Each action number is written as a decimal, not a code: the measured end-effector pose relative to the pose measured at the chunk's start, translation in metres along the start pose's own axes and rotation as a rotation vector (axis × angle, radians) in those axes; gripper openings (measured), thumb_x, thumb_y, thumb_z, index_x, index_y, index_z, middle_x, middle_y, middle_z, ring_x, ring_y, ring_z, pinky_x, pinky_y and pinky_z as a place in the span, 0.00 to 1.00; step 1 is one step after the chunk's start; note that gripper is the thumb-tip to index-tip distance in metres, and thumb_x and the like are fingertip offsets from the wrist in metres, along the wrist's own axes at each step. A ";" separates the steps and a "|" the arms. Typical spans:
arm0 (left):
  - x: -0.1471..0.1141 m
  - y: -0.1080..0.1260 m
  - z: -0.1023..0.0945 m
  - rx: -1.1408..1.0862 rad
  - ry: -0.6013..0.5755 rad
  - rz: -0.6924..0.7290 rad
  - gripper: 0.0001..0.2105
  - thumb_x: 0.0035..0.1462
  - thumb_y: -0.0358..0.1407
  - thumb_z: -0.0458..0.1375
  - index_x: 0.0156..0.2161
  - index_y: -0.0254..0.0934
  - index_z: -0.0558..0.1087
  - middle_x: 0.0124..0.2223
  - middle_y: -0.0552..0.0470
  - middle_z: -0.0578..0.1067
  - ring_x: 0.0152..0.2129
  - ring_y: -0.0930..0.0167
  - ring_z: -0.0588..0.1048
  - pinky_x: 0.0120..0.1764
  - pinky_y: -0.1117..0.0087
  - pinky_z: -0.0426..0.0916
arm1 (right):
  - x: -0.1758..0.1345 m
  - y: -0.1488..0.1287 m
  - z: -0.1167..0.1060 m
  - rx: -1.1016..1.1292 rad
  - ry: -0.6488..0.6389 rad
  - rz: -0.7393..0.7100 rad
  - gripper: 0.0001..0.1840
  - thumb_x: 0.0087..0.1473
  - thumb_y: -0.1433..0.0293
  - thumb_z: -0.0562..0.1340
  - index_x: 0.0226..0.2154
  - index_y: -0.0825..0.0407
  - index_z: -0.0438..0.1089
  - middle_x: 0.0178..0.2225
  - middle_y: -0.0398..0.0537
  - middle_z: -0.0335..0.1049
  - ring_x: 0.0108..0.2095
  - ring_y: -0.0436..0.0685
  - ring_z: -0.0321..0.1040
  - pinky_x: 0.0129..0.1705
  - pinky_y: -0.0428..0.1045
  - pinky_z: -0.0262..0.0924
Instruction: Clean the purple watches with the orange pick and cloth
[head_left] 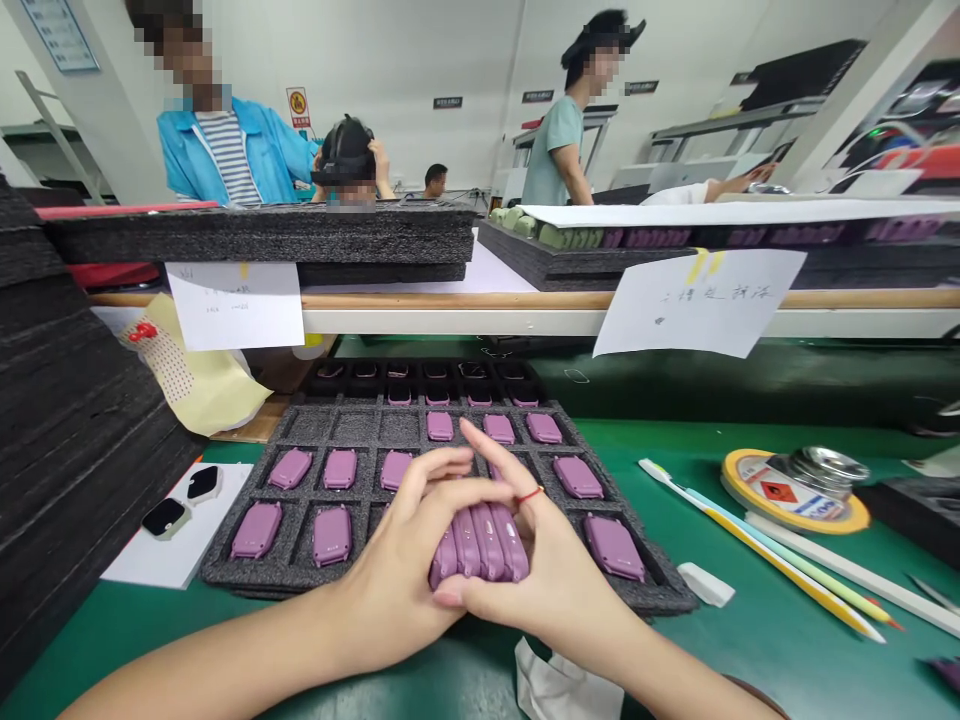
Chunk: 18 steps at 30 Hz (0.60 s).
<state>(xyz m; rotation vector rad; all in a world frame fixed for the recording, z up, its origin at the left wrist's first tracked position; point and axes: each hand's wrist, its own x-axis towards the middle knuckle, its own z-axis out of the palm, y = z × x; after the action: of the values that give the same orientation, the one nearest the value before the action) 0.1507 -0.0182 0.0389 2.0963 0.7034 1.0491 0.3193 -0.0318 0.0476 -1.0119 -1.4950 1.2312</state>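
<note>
A row of several purple watch cases (484, 545), standing side by side, is held between my two hands. My left hand (409, 540) wraps round their left side and top. From the right, my right hand (555, 560) closes on them, its thumb along the bottom and its index finger pointing up; a red band circles one finger. Beneath and beyond my hands lies a black foam tray (356, 428) divided into compartments. Many compartments hold a purple watch case each, such as the one at front left (256, 530). My hands hide part of the tray's middle.
Two watches (166, 518) lie on white paper at left, beside stacked black foam (82, 430). At right are a toothbrush (697, 500), a yellow-rimmed can (795, 488) and crumpled tissue (566, 685). A shelf (450, 312) with foam trays crosses behind; people are beyond it.
</note>
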 end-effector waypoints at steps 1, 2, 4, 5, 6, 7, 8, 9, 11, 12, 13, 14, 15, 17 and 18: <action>-0.001 0.001 0.000 0.001 -0.007 -0.053 0.39 0.48 0.31 0.71 0.64 0.50 0.62 0.68 0.40 0.58 0.68 0.52 0.56 0.65 0.45 0.60 | -0.001 0.000 -0.001 -0.022 0.015 -0.055 0.67 0.38 0.65 0.79 0.72 0.42 0.44 0.50 0.52 0.77 0.51 0.66 0.76 0.57 0.62 0.69; -0.002 0.003 -0.001 -0.039 -0.014 -0.125 0.49 0.45 0.32 0.74 0.68 0.52 0.54 0.71 0.40 0.53 0.70 0.50 0.52 0.65 0.42 0.58 | -0.001 0.000 -0.002 -0.044 0.024 -0.111 0.67 0.39 0.66 0.79 0.72 0.41 0.43 0.47 0.50 0.79 0.48 0.65 0.78 0.55 0.61 0.71; -0.002 0.008 -0.002 -0.261 -0.044 -0.302 0.62 0.38 0.36 0.78 0.71 0.55 0.41 0.73 0.37 0.50 0.69 0.47 0.55 0.62 0.40 0.62 | -0.001 0.001 -0.006 -0.089 0.030 -0.214 0.67 0.41 0.66 0.78 0.72 0.40 0.40 0.45 0.48 0.80 0.44 0.63 0.79 0.54 0.61 0.72; 0.000 0.011 -0.002 -0.416 -0.075 -0.385 0.63 0.38 0.37 0.78 0.71 0.54 0.41 0.71 0.36 0.54 0.67 0.47 0.60 0.60 0.42 0.66 | -0.001 0.002 -0.007 -0.117 0.034 -0.262 0.66 0.43 0.66 0.78 0.72 0.40 0.40 0.46 0.48 0.80 0.46 0.63 0.79 0.56 0.60 0.71; 0.002 0.013 -0.003 -0.567 -0.109 -0.450 0.58 0.40 0.38 0.77 0.70 0.51 0.46 0.68 0.36 0.62 0.63 0.49 0.67 0.57 0.45 0.69 | -0.001 0.003 -0.008 -0.144 0.037 -0.307 0.64 0.44 0.65 0.77 0.72 0.40 0.40 0.48 0.49 0.80 0.48 0.63 0.78 0.57 0.60 0.70; 0.005 0.015 -0.003 -0.691 -0.134 -0.495 0.49 0.42 0.37 0.76 0.67 0.47 0.55 0.62 0.38 0.69 0.59 0.52 0.72 0.56 0.48 0.71 | 0.000 0.005 -0.009 -0.171 0.037 -0.348 0.62 0.46 0.65 0.77 0.72 0.41 0.41 0.51 0.50 0.78 0.51 0.64 0.77 0.58 0.60 0.69; 0.008 0.017 -0.004 -0.777 -0.148 -0.527 0.39 0.44 0.37 0.75 0.61 0.43 0.65 0.56 0.40 0.75 0.55 0.54 0.75 0.55 0.51 0.72 | 0.000 0.007 -0.010 -0.196 0.036 -0.384 0.59 0.48 0.64 0.76 0.72 0.41 0.43 0.54 0.52 0.76 0.53 0.65 0.75 0.59 0.60 0.69; 0.011 0.018 -0.004 -0.822 -0.152 -0.550 0.30 0.45 0.36 0.74 0.54 0.40 0.71 0.51 0.44 0.78 0.51 0.57 0.78 0.54 0.54 0.72 | 0.001 0.009 -0.011 -0.219 0.031 -0.414 0.57 0.49 0.63 0.75 0.72 0.42 0.45 0.58 0.53 0.73 0.55 0.66 0.74 0.60 0.60 0.68; 0.014 0.019 -0.005 -0.835 -0.131 -0.568 0.21 0.45 0.33 0.74 0.45 0.38 0.75 0.45 0.48 0.80 0.47 0.61 0.79 0.53 0.58 0.73 | 0.001 0.012 -0.011 -0.256 0.011 -0.450 0.55 0.50 0.62 0.74 0.72 0.43 0.46 0.61 0.55 0.70 0.58 0.67 0.72 0.61 0.61 0.68; 0.015 0.019 -0.005 -0.830 -0.124 -0.569 0.20 0.44 0.32 0.74 0.44 0.38 0.75 0.44 0.49 0.80 0.45 0.62 0.79 0.52 0.59 0.73 | 0.001 0.013 -0.012 -0.265 -0.002 -0.452 0.56 0.51 0.61 0.74 0.72 0.43 0.44 0.61 0.56 0.70 0.58 0.67 0.72 0.62 0.62 0.67; 0.014 0.019 -0.005 -0.823 -0.125 -0.571 0.21 0.44 0.32 0.74 0.44 0.38 0.75 0.43 0.49 0.80 0.44 0.63 0.79 0.51 0.59 0.74 | 0.001 0.014 -0.012 -0.269 -0.016 -0.446 0.57 0.51 0.61 0.74 0.72 0.43 0.41 0.59 0.55 0.72 0.58 0.67 0.72 0.62 0.62 0.68; 0.014 0.018 -0.005 -0.819 -0.128 -0.574 0.22 0.44 0.32 0.74 0.45 0.38 0.74 0.44 0.49 0.80 0.45 0.63 0.79 0.50 0.60 0.74 | 0.001 0.014 -0.013 -0.268 -0.028 -0.443 0.58 0.52 0.62 0.74 0.73 0.43 0.40 0.57 0.54 0.74 0.58 0.67 0.72 0.62 0.62 0.68; 0.012 0.018 -0.006 -0.817 -0.131 -0.575 0.23 0.44 0.32 0.74 0.46 0.38 0.73 0.45 0.49 0.79 0.46 0.63 0.79 0.51 0.60 0.74 | 0.002 0.014 -0.014 -0.264 -0.036 -0.446 0.58 0.52 0.62 0.74 0.73 0.42 0.39 0.56 0.53 0.75 0.58 0.67 0.72 0.62 0.62 0.68; 0.009 0.016 -0.006 -0.825 -0.133 -0.568 0.26 0.47 0.34 0.74 0.50 0.39 0.71 0.49 0.47 0.79 0.49 0.63 0.78 0.52 0.60 0.72 | 0.002 0.014 -0.015 -0.254 -0.048 -0.468 0.58 0.52 0.63 0.74 0.73 0.41 0.39 0.57 0.52 0.74 0.58 0.66 0.72 0.63 0.62 0.67; 0.008 0.015 -0.007 -0.830 -0.131 -0.562 0.25 0.49 0.37 0.73 0.51 0.39 0.70 0.50 0.47 0.78 0.49 0.63 0.78 0.52 0.61 0.72 | 0.003 0.014 -0.016 -0.252 -0.053 -0.490 0.58 0.52 0.64 0.74 0.72 0.40 0.39 0.58 0.51 0.74 0.58 0.66 0.72 0.63 0.62 0.66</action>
<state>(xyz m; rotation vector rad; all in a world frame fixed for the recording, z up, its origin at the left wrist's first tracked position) 0.1518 -0.0193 0.0567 1.1439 0.5951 0.6968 0.3343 -0.0232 0.0359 -0.7090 -1.8354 0.7388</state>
